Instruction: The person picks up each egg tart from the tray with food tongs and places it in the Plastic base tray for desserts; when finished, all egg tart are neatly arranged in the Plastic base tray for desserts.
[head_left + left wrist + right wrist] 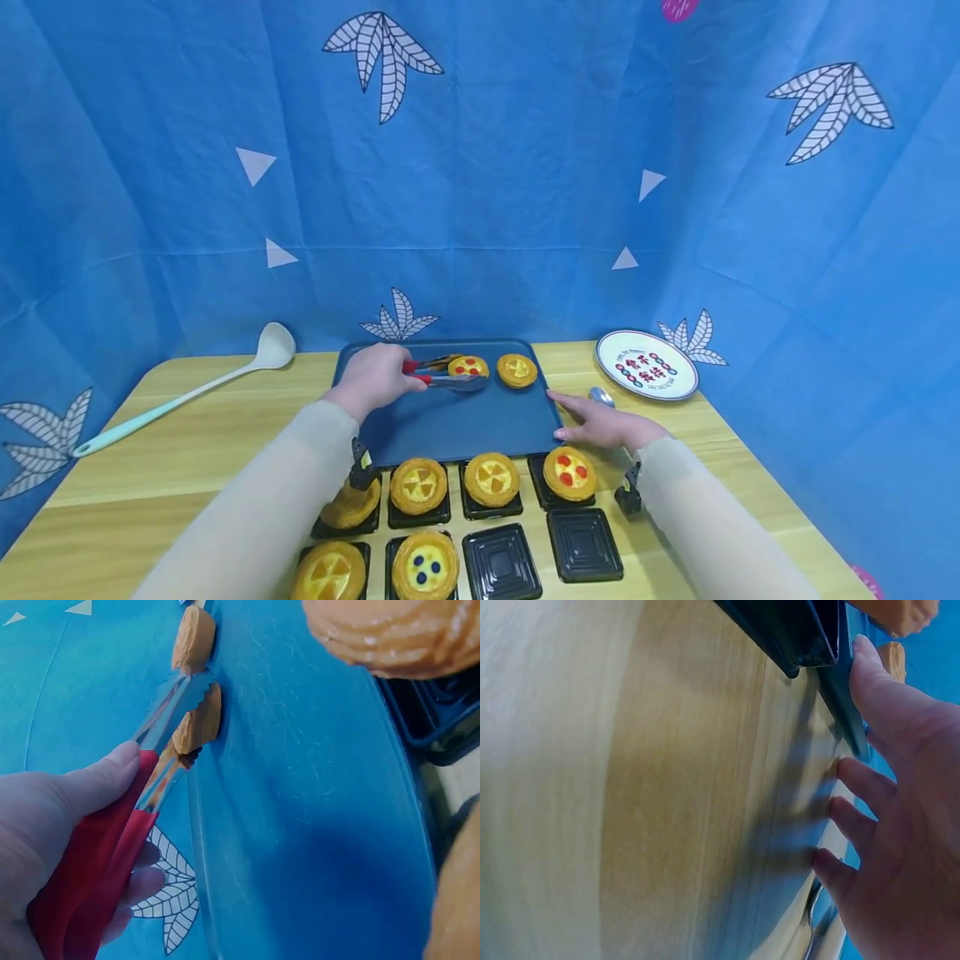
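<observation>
My left hand [378,379] grips a pair of tongs [427,379] by their red handles, over the back of a dark blue tray [465,425]. Between the metal ends is an egg tart with red dots [468,367]; whether it touches the tray is unclear. A second egg tart [517,371] with a yellow pattern sits on the tray just right of it. In the left wrist view, the tongs [112,847] point toward the tarts. At the tray's right edge my right hand [603,423] rests with fingers extended, thumb and forefinger against the rim.
In front of the tray stand two rows of black square holders, several bearing tarts [418,486]; two holders [585,544] hold nothing. A white ladle [276,346] with a mint handle lies left. A spoon [602,397] and a patterned plate [647,365] are at right, before a blue curtain [480,167].
</observation>
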Action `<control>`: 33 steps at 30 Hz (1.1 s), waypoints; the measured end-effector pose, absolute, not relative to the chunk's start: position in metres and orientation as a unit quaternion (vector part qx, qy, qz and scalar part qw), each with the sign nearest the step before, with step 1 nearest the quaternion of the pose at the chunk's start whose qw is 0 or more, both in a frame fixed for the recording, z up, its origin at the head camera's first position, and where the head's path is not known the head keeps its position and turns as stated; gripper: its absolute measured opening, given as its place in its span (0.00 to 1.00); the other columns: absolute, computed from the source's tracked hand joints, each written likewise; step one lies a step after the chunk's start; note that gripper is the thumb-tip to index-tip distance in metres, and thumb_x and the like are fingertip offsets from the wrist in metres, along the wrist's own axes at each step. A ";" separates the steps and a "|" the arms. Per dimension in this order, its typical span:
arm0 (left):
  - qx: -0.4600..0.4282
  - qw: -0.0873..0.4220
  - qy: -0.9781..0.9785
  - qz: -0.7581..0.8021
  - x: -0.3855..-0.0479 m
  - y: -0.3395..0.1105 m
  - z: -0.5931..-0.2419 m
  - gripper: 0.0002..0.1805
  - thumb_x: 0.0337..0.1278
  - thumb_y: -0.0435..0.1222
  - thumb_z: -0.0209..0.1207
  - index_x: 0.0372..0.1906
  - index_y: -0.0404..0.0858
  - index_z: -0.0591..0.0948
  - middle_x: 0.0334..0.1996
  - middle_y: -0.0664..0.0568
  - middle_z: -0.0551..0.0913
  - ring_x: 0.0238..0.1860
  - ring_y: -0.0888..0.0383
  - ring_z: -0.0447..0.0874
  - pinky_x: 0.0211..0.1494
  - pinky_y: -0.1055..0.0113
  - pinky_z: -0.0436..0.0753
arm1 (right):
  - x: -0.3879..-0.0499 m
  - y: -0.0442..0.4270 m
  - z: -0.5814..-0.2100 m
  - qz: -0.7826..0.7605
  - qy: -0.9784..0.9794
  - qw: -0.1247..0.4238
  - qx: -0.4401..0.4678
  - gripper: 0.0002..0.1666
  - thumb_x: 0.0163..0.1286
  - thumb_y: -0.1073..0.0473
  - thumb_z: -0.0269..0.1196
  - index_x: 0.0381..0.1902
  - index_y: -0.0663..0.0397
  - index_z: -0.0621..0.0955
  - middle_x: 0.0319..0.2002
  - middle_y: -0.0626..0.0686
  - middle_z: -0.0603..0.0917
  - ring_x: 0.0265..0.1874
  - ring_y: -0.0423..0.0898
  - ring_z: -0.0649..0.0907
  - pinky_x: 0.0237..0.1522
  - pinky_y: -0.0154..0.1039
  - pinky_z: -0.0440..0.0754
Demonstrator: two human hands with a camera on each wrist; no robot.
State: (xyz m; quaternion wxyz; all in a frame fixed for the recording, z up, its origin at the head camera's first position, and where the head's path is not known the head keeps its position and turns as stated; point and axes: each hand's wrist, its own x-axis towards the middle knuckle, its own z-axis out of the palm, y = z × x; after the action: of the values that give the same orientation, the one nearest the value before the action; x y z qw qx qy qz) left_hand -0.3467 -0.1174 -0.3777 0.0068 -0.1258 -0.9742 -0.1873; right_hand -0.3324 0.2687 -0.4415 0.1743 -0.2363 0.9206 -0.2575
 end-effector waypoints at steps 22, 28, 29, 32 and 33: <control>-0.270 0.071 -0.948 -0.152 -0.217 -0.134 -0.314 0.26 0.46 0.55 0.73 0.48 0.45 0.85 0.31 0.62 0.85 0.28 0.65 0.79 0.29 0.67 0.76 | -0.330 0.266 -0.434 -0.257 0.922 0.174 -0.233 0.46 0.73 0.50 0.61 0.78 0.58 0.52 0.74 0.66 0.55 0.72 0.66 0.56 0.68 0.62 0.53; -0.296 0.055 -0.939 -0.164 -0.178 -0.133 -0.325 0.25 0.47 0.57 0.71 0.48 0.47 0.85 0.34 0.64 0.86 0.31 0.68 0.80 0.32 0.68 0.78 | -0.331 0.267 -0.437 -0.259 0.921 0.173 -0.234 0.47 0.73 0.49 0.61 0.78 0.58 0.52 0.74 0.66 0.54 0.72 0.66 0.55 0.68 0.62 0.52; -0.302 0.048 -0.937 -0.169 -0.173 -0.133 -0.328 0.25 0.48 0.57 0.71 0.48 0.47 0.85 0.34 0.64 0.86 0.31 0.68 0.80 0.33 0.68 0.79 | -0.331 0.267 -0.437 -0.259 0.921 0.173 -0.234 0.46 0.73 0.49 0.61 0.78 0.58 0.52 0.74 0.66 0.54 0.72 0.66 0.55 0.69 0.61 0.52; -0.322 0.020 -0.929 -0.184 -0.161 -0.136 -0.338 0.25 0.49 0.58 0.70 0.47 0.47 0.85 0.33 0.66 0.85 0.29 0.70 0.77 0.32 0.69 0.78 | -0.331 0.267 -0.437 -0.259 0.920 0.172 -0.237 0.46 0.73 0.49 0.61 0.78 0.58 0.52 0.74 0.66 0.55 0.72 0.66 0.56 0.68 0.61 0.53; -0.326 0.008 -0.927 -0.188 -0.158 -0.137 -0.342 0.25 0.49 0.58 0.69 0.47 0.46 0.85 0.34 0.66 0.84 0.29 0.71 0.77 0.32 0.69 0.79 | -0.331 0.267 -0.437 -0.259 0.920 0.172 -0.237 0.46 0.73 0.49 0.61 0.78 0.58 0.52 0.74 0.66 0.55 0.72 0.66 0.56 0.68 0.61 0.53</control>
State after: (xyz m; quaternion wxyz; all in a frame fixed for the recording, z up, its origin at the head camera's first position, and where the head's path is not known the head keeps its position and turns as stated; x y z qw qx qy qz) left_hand -0.1576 -0.1366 -0.3421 0.0081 -0.3256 -0.9265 -0.1884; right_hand -0.3306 0.2672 -0.4371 0.1720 -0.2374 0.9202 -0.2593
